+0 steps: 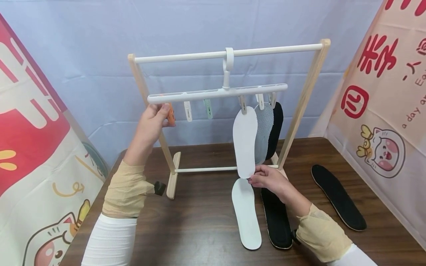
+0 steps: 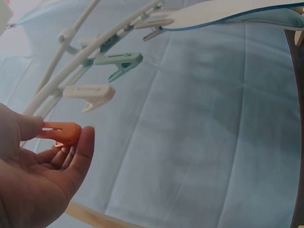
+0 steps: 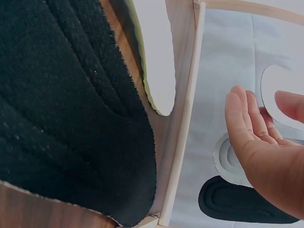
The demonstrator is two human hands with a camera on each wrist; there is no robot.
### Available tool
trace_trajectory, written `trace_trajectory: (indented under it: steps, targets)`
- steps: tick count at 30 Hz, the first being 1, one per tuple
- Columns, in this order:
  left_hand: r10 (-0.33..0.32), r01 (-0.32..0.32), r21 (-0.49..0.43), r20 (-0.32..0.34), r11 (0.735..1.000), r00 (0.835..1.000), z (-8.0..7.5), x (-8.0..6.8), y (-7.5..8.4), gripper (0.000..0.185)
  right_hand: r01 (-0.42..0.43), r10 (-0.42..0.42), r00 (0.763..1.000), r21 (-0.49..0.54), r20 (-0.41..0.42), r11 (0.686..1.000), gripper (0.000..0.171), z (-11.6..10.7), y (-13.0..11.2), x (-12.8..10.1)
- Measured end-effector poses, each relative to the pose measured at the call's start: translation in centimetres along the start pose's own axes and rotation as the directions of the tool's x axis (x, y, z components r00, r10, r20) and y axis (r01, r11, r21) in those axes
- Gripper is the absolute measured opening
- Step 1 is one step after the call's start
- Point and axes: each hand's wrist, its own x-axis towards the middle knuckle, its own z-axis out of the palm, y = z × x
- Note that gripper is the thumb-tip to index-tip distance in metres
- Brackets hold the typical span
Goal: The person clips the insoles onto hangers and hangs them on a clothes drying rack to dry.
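While a dark table (image 1: 196, 221) stretches beneath both hands, the wooden rack (image 1: 304, 99) stands on it, one upright just behind the left hand (image 1: 154, 118), the other up and right of the right hand (image 1: 267, 179). Here's the hanger (image 1: 199, 95), running rightward from just above the left fingertips, with open room beneath it until the insoles crowd in! There's the hanging white insole (image 1: 245, 142), up-left of the right hand, long axis almost upright, narrower end pointing down at those fingertips; the grey insole (image 1: 264, 133) and hanging black insole (image 1: 277, 129) sit close behind. The right thumb and fingers are apart; whether they touch the edge, I can't tell. Below that hand lie the flat white insole (image 1: 247, 218) and near black insole (image 1: 277, 221), side by side; the outlying black insole (image 1: 337, 197) is well off right, near the table's edge. And the orange clip (image 1: 171, 115), pinched by the left thumb and fingers, hangs nearly upright, the green clip (image 1: 208, 109) to its right.
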Motion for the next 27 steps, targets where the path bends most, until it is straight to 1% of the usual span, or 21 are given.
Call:
trace_trajectory:
  steps: [5, 12, 17, 21, 25, 27]
  targets:
    - [0.006, -0.007, -0.006, -0.001, 1.0, 1.0, 0.1, 0.0, 0.0, 0.016, -0.02, 0.02, 1.0, 0.022, 0.016, 1.0, 0.039, 0.1, 0.4, 0.0]
    - [0.003, -0.003, -0.01, 0.0, 1.0, 1.0, 0.3, -0.2, 0.0, 0.018, -0.028, 0.028, 0.999, 0.013, 0.023, 1.0, 0.043, 0.1, 0.6, -0.4]
    - [0.014, -0.013, -0.014, 0.008, 1.0, 1.0, 0.4, -0.4, -0.2, 0.017, -0.029, 0.029, 0.999, 0.007, 0.022, 1.0, 0.043, 0.0, 0.5, -1.1]
    - [0.024, -0.024, -0.021, 0.02, 1.0, 1.0, 0.4, -0.5, -0.3, 0.016, -0.037, 0.037, 0.999, -0.004, 0.02, 0.999, 0.041, -0.4, 0.5, -1.6]
    - [0.036, -0.035, -0.028, 0.022, 0.999, 0.999, 0.4, -0.7, -0.4, 0.022, -0.035, 0.035, 0.999, -0.033, 0.012, 0.999, 0.041, -0.9, 0.3, -2.2]
    - [0.039, -0.038, -0.025, 0.02, 0.999, 0.999, 0.4, -0.7, -0.5, 0.022, -0.033, 0.033, 0.999, -0.045, 0.003, 0.998, 0.042, -1.3, 0.4, -2.5]
